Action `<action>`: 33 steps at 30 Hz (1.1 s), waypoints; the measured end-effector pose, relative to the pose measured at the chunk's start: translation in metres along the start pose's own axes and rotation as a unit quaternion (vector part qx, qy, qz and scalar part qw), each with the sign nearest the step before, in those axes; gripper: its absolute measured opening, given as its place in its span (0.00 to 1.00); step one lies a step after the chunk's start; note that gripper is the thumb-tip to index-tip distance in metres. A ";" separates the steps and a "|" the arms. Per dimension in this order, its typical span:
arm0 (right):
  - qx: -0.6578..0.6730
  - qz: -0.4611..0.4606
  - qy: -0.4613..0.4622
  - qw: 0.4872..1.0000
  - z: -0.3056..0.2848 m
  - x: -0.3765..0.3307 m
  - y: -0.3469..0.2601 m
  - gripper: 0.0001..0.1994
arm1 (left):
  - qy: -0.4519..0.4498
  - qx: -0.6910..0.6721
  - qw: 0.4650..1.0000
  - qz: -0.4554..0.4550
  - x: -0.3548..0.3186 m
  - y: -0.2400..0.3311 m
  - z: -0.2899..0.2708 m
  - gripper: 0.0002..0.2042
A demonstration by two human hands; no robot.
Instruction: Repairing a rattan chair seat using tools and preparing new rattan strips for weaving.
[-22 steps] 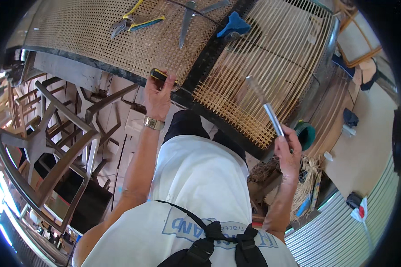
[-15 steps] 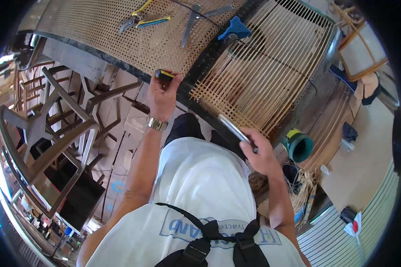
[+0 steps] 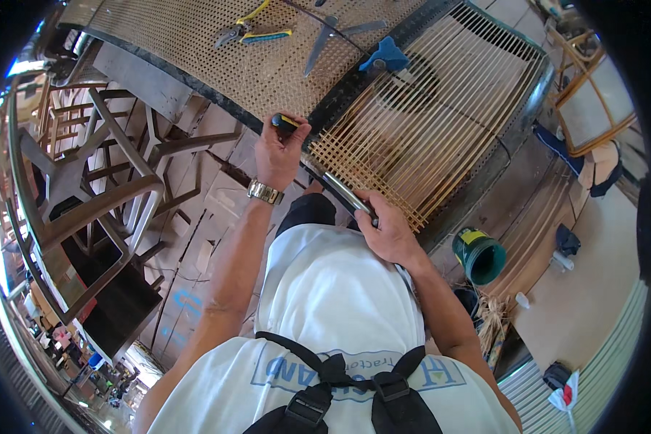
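My left hand is closed around a black-and-yellow tool handle at the near edge of a dark frame. Whatever the handle ends in is hidden under my fingers. In my right hand is a silver metal rod-like tool, tilted so its bright end points toward my left hand, with a gap between. Beyond my right hand, pale cane strands stretch across the frame's right opening, with a tighter crosswise weave along the near side. A finished cane mesh fills the left side.
Pruning shears and long metal blades lie on the mesh, beside a blue clamp on the frame. Wooden chair frames crowd the left. A green bucket and a bundle of loose fibre stand right.
My right hand has moved left and slightly up, bringing the metal tool closer to my left hand. The left hand keeps its grip on the handle, and the whole view has shifted slightly.
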State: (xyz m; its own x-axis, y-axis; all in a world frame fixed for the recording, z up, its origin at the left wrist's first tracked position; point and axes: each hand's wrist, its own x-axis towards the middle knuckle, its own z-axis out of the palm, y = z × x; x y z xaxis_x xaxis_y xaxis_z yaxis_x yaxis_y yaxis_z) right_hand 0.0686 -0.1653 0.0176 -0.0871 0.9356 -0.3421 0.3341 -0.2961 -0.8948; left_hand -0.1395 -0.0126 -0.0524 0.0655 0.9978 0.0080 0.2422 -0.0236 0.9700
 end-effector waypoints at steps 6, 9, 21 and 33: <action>-0.023 -0.021 -0.011 0.999 0.002 0.001 0.000 0.18 | 0.006 0.006 1.000 -0.009 -0.008 0.006 0.011 0.12; -0.036 -0.028 -0.022 0.999 0.003 0.001 0.004 0.19 | 0.015 0.035 0.999 0.000 -0.007 0.008 0.009 0.12; -0.025 -0.027 -0.005 0.999 -0.001 -0.004 0.003 0.21 | 0.014 0.012 0.999 0.027 -0.009 0.006 0.009 0.12; -0.043 -0.109 -0.009 0.993 0.007 -0.001 0.005 0.21 | -0.026 0.085 0.996 0.002 -0.004 -0.002 0.014 0.14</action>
State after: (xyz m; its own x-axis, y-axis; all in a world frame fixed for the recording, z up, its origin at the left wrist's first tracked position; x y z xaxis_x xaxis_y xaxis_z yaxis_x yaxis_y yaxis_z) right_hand 0.0633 -0.1690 0.0116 -0.1818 0.9719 -0.1494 0.3840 -0.0697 -0.9207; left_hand -0.1270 -0.0170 -0.0573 0.1163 0.9932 -0.0049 0.4018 -0.0426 0.9147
